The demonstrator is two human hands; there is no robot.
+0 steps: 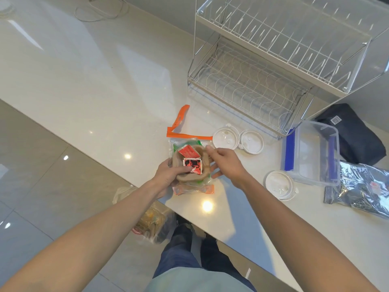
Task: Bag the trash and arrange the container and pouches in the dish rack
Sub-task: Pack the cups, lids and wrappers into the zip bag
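Left hand (168, 175) gripping brown bowl (189, 175) of red sachets (188, 153), right hand (226, 163) loose.

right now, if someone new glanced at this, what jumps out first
Both hands meet at the counter's near edge: the left hand grips a brown paper bundle stuffed with red sauce packets, the right hand beside it. Under them lies an orange-zippered clear bag. Behind, an empty two-tier dish rack fills the top right.

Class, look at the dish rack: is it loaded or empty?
Empty. Both tiers of the dish rack show only bare wire, while the clear container and silver pouch lie on the counter beside it.
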